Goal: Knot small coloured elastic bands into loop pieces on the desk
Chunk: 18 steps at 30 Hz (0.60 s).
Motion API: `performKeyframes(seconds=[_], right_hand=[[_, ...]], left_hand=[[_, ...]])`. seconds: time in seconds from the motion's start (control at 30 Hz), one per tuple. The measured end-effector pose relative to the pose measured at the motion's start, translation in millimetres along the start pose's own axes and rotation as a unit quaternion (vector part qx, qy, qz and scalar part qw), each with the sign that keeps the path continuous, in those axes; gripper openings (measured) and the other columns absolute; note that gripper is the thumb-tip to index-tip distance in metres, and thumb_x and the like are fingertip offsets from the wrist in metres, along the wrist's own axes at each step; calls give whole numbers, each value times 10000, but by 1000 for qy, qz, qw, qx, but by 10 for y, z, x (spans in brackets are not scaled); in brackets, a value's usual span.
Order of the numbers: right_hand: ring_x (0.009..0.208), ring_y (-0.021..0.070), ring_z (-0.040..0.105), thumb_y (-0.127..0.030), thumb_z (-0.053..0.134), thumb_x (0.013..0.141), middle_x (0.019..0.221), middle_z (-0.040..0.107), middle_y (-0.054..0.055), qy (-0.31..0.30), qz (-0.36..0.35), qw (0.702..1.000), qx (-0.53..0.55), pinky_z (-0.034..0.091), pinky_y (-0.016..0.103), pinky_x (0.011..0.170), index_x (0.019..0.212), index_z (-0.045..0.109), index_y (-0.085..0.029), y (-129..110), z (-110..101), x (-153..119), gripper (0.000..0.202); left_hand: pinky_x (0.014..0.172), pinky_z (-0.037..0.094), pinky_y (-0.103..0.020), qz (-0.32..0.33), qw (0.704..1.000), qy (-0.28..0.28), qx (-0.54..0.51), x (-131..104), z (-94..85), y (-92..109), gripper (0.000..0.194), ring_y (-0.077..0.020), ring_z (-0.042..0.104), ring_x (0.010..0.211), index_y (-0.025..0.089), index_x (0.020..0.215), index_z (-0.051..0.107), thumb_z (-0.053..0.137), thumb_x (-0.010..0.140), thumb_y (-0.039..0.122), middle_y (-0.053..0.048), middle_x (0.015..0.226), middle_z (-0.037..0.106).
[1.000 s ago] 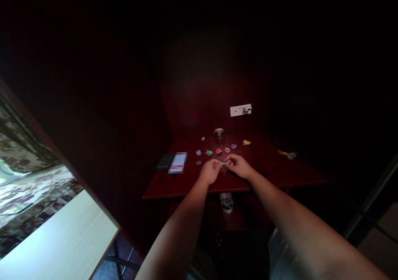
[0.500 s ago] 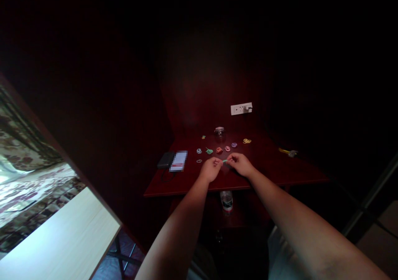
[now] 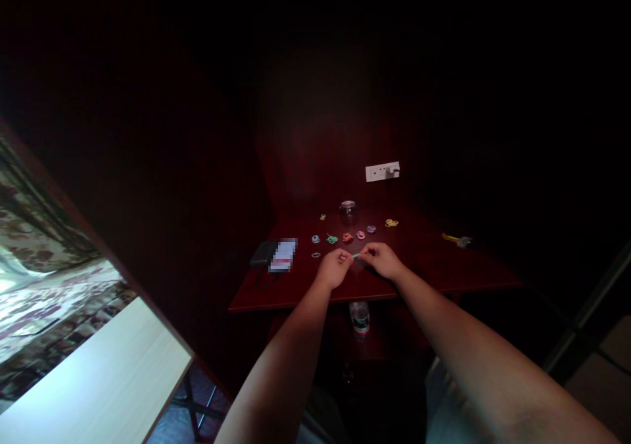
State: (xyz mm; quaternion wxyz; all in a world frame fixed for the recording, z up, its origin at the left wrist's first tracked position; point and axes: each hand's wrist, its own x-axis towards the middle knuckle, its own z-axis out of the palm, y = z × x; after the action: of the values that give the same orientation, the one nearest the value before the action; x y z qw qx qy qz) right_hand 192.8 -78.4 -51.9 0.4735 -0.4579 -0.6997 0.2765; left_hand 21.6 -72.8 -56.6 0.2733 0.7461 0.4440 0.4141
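Note:
Over the front part of the dark red desk point(image 3: 296, 293), my left hand point(image 3: 334, 270) and my right hand point(image 3: 382, 261) face each other, fingertips pinched. A short green elastic band point(image 3: 355, 256) spans the small gap between them, one end in each pinch. Just beyond the hands lies a row of small band piles: blue-grey point(image 3: 315, 239), green point(image 3: 332, 239), orange-red point(image 3: 348, 237), pink point(image 3: 361, 235) and purple point(image 3: 371, 229). Farther right is a yellow pile point(image 3: 391, 223). One loose pale band point(image 3: 316, 255) rests left of my left hand.
A clear jar point(image 3: 348, 210) stands at the back, near a small yellow-green band point(image 3: 323, 217). Left are a phone point(image 3: 283, 255) and a black case point(image 3: 261, 254). A yellow-handled tool point(image 3: 457, 239) lies right. Below the desk edge stands a bottle point(image 3: 361, 320); a socket strip point(image 3: 382, 172) is on the wall.

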Motion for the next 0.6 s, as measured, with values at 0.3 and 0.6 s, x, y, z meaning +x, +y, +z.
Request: performKeyframes(seconds=[0.3,0.6], right_hand=[[494,95,436,-349,562,685,545,513,-25,17,5,999,49,333,211,480,668,570,-143,24,-23,20,206],[494,100,438,-346,554,689,536,511,-16,11,11,999,27,337,216,476,662,563,-139,-22,-13,1,209]], left_hand=[[614,429,-211,-4,1000,-8,22,-16,8,4,166,-102,544,634,141,790,599,523,766,287,-21,717,621],[599,422,-205,3,1000,-16,6,-22,8,-17,184,-98,534,621,131,792,600,529,761,298,-21,708,614]])
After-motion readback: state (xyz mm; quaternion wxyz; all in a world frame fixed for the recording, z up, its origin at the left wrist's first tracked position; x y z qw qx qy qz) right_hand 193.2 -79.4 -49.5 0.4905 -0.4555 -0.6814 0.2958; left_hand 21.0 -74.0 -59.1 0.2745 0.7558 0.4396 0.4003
